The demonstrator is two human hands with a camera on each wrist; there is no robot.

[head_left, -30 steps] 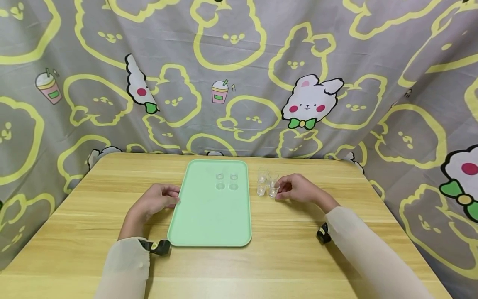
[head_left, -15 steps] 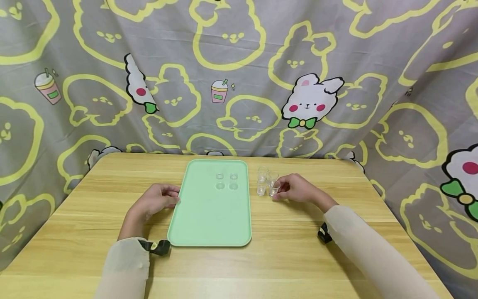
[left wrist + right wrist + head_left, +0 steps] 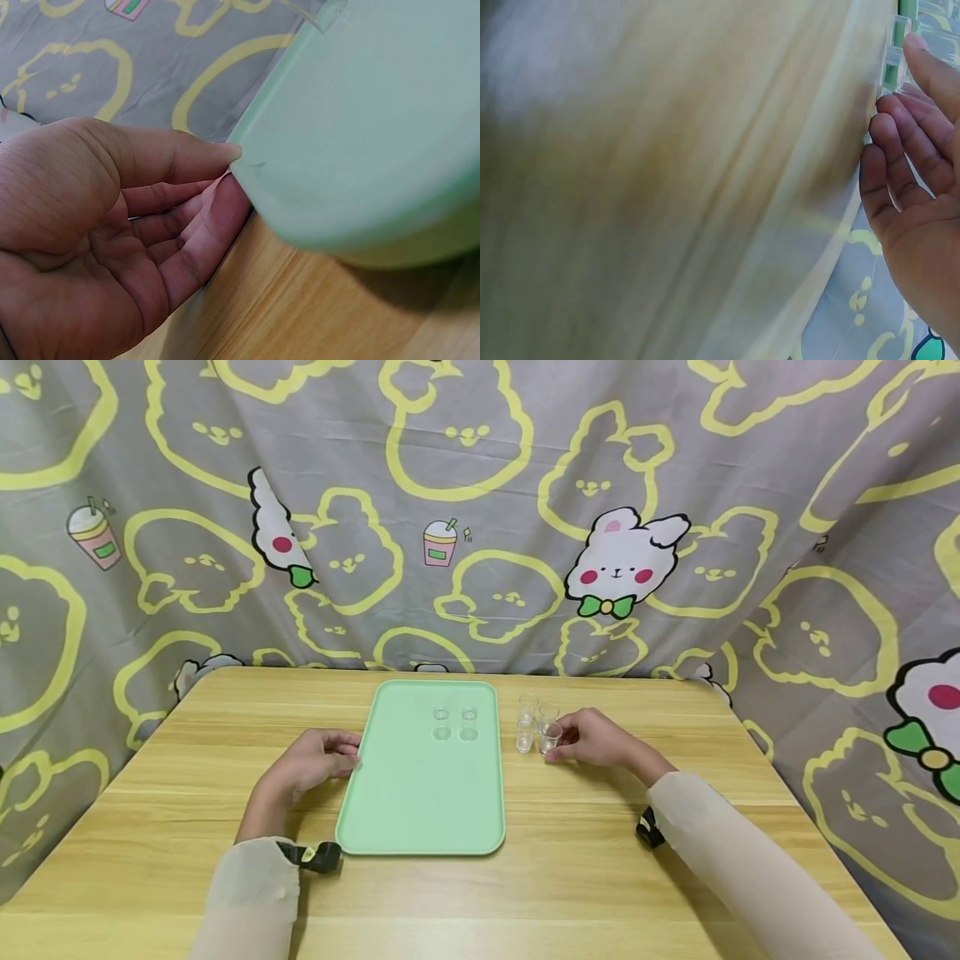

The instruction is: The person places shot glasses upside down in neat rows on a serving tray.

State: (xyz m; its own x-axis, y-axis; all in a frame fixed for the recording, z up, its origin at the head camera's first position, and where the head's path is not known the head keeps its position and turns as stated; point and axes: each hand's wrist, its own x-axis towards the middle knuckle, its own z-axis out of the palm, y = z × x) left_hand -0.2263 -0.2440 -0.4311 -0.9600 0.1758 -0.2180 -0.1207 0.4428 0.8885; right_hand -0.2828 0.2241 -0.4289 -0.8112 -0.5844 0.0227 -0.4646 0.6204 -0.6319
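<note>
A light green tray (image 3: 420, 802) lies on the table in front of me. My left hand (image 3: 311, 760) pinches its left rim; in the left wrist view the thumb is on top of the rim (image 3: 244, 142), with fingers below. Small clear cups (image 3: 469, 716) stand on the tray's far right part; their outlines are faint. Just right of the tray, several more clear cups (image 3: 525, 739) stand close together on the table. My right hand (image 3: 596, 737) holds the nearest right one, a small clear cup (image 3: 551, 737), between thumb and fingers. The right wrist view shows these cups only at its edge.
The wooden table (image 3: 600, 877) reaches to a grey curtain (image 3: 510, 635) with yellow cartoon outlines, which hangs behind its far edge and at the sides. A black strap camera (image 3: 321, 857) sits at the left wrist and another black camera (image 3: 649, 828) at the right.
The right hand's fingertips have shifted slightly left at the base of the cup. The left hand, the tray and the other cups have not visibly moved.
</note>
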